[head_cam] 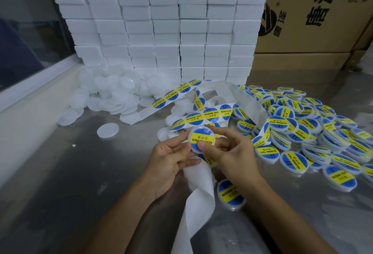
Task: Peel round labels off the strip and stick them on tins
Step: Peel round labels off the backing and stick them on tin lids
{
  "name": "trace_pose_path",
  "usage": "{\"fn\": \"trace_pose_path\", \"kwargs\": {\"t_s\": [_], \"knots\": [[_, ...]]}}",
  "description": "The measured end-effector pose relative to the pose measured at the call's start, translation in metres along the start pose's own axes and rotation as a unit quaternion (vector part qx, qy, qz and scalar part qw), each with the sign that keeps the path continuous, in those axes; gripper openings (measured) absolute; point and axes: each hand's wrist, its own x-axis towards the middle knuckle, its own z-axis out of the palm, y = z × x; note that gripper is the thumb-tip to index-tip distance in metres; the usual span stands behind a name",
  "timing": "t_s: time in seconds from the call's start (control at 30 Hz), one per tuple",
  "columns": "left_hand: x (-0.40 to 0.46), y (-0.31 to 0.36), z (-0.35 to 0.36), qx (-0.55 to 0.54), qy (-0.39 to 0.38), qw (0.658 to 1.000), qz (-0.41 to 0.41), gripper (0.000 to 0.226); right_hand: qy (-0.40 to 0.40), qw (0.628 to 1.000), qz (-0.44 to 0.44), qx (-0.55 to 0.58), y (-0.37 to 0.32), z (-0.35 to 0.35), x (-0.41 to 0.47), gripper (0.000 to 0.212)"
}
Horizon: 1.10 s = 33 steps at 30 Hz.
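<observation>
Both hands met over the tabletop [60, 203], sharing one tin [202, 140]. The left hand [171, 160] pinched the tin's left edge between thumb and fingers, with the spent backing [198, 197] trailing down beneath it. The right hand [230, 152] closed on the right edge, its thumb pressed flat on the lower part of the label [202, 137] already lying on the tin's face.

The label sat roughly centred, its yellow band running across the blue disc. Judged from this, the step in hand was smoothing the label down.

The strip [210, 113] of unpeeled labels looped across the tabletop just behind the hands. Bare tins [109, 96] lay heaped to the left; labelled tins [302, 128] were piled to the right. Stacked white boxes [161, 21] stood behind, with a carton [314, 11] at far right.

Handling notes:
- The tin appeared small, light and rigid, with a smooth, probably slippery plastic wall. Hold it by the rim, not the face.
- The label appeared thin and flexible and would likely crease or trap air if pressed unevenly. Press from centre outward.
- The backing looked limp and slick and would likely tangle if left underfoot of the hands.
</observation>
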Motion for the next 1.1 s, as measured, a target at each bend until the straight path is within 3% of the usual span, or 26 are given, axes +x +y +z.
{"fn": "trace_pose_path", "kwargs": {"t_s": [0.17, 0.3, 0.4, 0.47, 0.63, 0.73, 0.87, 0.97, 1.1], "knots": [[0.0, -0.001, 0.0, 0.018, -0.01, 1.0, -0.004, 0.038, 0.025, 0.999, -0.02, -0.003, 0.002, -0.002, 0.002, 0.007], [0.0, -0.001, 0.001, 0.022, -0.002, 1.0, 0.001, 0.036, 0.037, 0.997, -0.045, -0.06, 0.005, -0.001, 0.0, 0.012], [-0.001, -0.001, 0.002, 0.014, -0.003, 1.0, 0.012, 0.03, 0.023, 0.995, -0.042, -0.083, 0.008, 0.004, -0.001, 0.043], [-0.002, -0.002, 0.004, 0.021, -0.008, 1.0, 0.016, 0.03, 0.016, 0.995, -0.064, -0.078, 0.009, 0.006, -0.002, 0.052], [-0.004, 0.001, 0.006, 0.05, -0.033, 0.998, 0.012, 0.031, 0.04, 0.994, -0.086, -0.06, 0.004, 0.003, -0.003, 0.023], [-0.005, -0.001, 0.006, 0.055, -0.052, 0.997, 0.023, 0.033, 0.045, 0.994, -0.075, -0.072, 0.004, 0.002, -0.002, 0.025], [-0.004, -0.003, 0.007, 0.047, -0.036, 0.998, 0.035, 0.033, 0.025, 0.997, -0.042, -0.067, 0.007, 0.002, 0.0, 0.013], [-0.002, -0.005, 0.005, 0.058, -0.02, 0.998, 0.031, 0.036, 0.036, 0.989, -0.029, -0.137, 0.01, 0.001, 0.0, 0.032], [-0.003, -0.005, 0.005, 0.071, -0.03, 0.997, 0.025, 0.043, 0.066, 0.986, -0.056, -0.146, 0.009, 0.0, 0.0, 0.016]]}}
